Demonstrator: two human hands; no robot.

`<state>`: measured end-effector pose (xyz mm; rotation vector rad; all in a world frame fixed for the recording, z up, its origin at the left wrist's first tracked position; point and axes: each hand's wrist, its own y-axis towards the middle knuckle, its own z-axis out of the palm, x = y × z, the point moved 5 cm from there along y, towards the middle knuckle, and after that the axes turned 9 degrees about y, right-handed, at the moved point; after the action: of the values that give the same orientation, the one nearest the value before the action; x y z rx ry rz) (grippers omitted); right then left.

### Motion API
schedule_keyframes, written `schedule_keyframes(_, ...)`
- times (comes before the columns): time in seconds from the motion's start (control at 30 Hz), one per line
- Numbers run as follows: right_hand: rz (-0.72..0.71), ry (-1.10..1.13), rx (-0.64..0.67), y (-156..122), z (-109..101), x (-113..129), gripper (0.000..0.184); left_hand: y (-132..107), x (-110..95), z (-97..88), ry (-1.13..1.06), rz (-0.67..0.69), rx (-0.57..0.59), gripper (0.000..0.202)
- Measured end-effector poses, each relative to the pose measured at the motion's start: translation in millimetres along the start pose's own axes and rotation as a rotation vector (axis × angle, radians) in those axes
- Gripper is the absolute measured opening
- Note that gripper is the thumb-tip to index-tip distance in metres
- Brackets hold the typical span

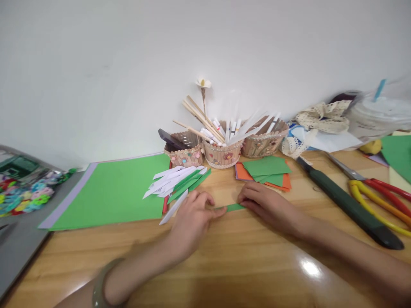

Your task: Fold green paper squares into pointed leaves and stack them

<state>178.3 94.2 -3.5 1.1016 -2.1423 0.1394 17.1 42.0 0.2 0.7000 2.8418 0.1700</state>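
Observation:
A narrow green paper strip (234,207) lies flat between my two hands on the wooden table (224,256). My left hand (195,218) presses the strip's left end with its fingers. At the other end, the fingers of my right hand (266,203) are closed on the strip. Just beyond my left hand is a pile of folded white paper strips (170,182) with several green strips (192,184). One loose white strip (174,208) rests beside my left hand. Green and orange paper pieces (268,169) are stacked behind my right hand.
Large green sheets (112,192) lie at the left, near a grey surface with colourful trinkets (27,192). Decorated baskets (224,155) hold sticks and markers by the wall. On the right are a dark green-handled tool (346,201), scissors (369,184) and lace ribbon (321,117).

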Motion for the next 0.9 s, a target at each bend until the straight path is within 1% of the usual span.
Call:
schedule_keyframes(0.07, 0.001, 0.012, 0.001, -2, -3, 1, 0.021, 1, -1, -0.6, 0.052, -0.007, 0.026, 0.031)
schedule_keyframes(0.17, 0.028, 0.013, -0.025, -8, -9, -1, 0.022, 2, -2, -2.0, 0.072, -0.014, 0.052, 0.026)
schedule_keyframes(0.3, 0.087, 0.022, -0.047, -16, -18, -5, 0.020, 2, 0, -2.9, 0.051, 0.019, 0.035, 0.026)
schedule_keyframes(0.4, 0.119, 0.044, -0.050, -18, -21, -6, 0.025, 1, 0, -3.5, 0.047, 0.067, 0.002, 0.029)
schedule_keyframes(0.5, 0.143, 0.040, -0.077, -17, -17, -4, 0.024, 1, -3, -5.0, 0.048, 0.096, -0.024, 0.029)
schedule_keyframes(0.67, 0.157, 0.006, -0.080, -9, -3, -1, 0.003, 8, -5, -5.5, -0.071, 0.054, -0.053, 0.017)
schedule_keyframes(0.7, 0.159, 0.005, -0.078, -7, -2, -1, 0.002, 10, -4, -4.5, -0.091, 0.042, -0.058, 0.015)
schedule_keyframes(0.83, 0.159, 0.012, -0.082, -6, 0, 0, 0.005, 15, 1, -0.4, -0.143, -0.026, -0.092, 0.019)
schedule_keyframes(0.9, 0.158, 0.013, -0.093, -7, 1, 1, 0.006, 16, 2, 0.9, -0.175, -0.053, -0.102, 0.015)
